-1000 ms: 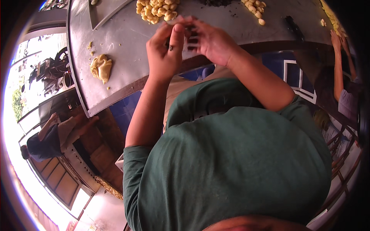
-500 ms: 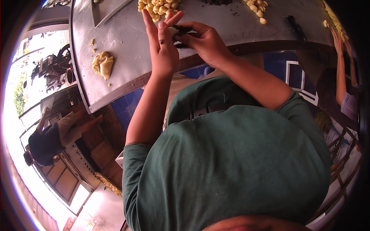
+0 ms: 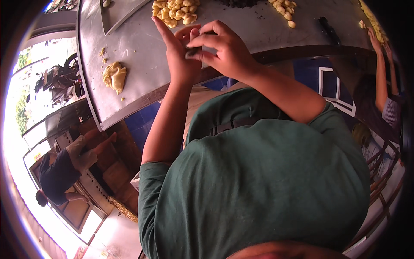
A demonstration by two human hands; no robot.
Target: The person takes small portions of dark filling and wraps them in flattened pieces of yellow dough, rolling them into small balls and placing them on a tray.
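Grey metal counter (image 3: 142, 64): we note its near edge passing beneath the wrists; both hands are raised over it, side by side.
Small dark piece (image 3: 192, 51): between the two hands, at the left palm's inner side and the right fingertips; mostly covered, so we cannot tell its long axis.
Right hand (image 3: 222, 49): bent fingers pinch the dark piece, reaching leftward.
Left hand (image 3: 181, 56): forefinger extended forward, thumb raised; we cannot tell whether its other fingers grip anything.
Pile of pale dough pieces (image 3: 174, 12): just beyond the left hand, which is the nearer one.
Dark crumbly mass (image 3: 239, 3): at the top edge, forward and right of the right hand, the nearer one.
Smooth dough lump (image 3: 115, 77): well apart, left of the left hand; long axis roughly fore-and-aft.
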